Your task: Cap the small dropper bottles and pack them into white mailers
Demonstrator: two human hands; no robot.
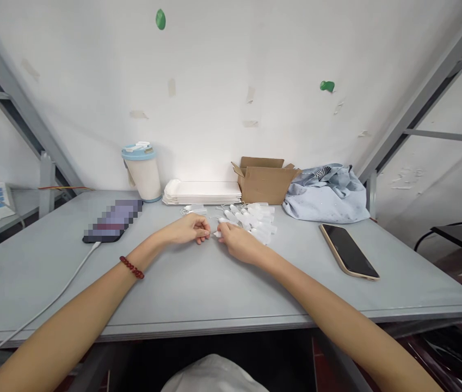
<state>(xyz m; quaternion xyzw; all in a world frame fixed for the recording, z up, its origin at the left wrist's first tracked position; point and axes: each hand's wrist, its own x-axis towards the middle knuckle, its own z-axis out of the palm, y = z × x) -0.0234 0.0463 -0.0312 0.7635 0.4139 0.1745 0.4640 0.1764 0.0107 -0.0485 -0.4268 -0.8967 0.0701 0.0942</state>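
Over the middle of the grey table, my left hand (192,228) and my right hand (239,242) face each other, a small gap between their fingertips. My right hand is closed in a pinch on a small white plastic tube (216,234), whose narrow tip points at my left hand. The fingers of my left hand are pinched together; what lies between them is too small to make out. Just beyond my right hand is a loose pile of similar white plastic tubes (257,218), some with thin strings. A few more tubes (193,208) lie behind my left hand.
Along the wall stand a cup with a blue lid (143,171), a stack of white paper packets (204,191), an open cardboard box (265,182) and bundled light-blue cloth (326,196). A phone on a cable (114,220) lies left, another phone (349,251) right.
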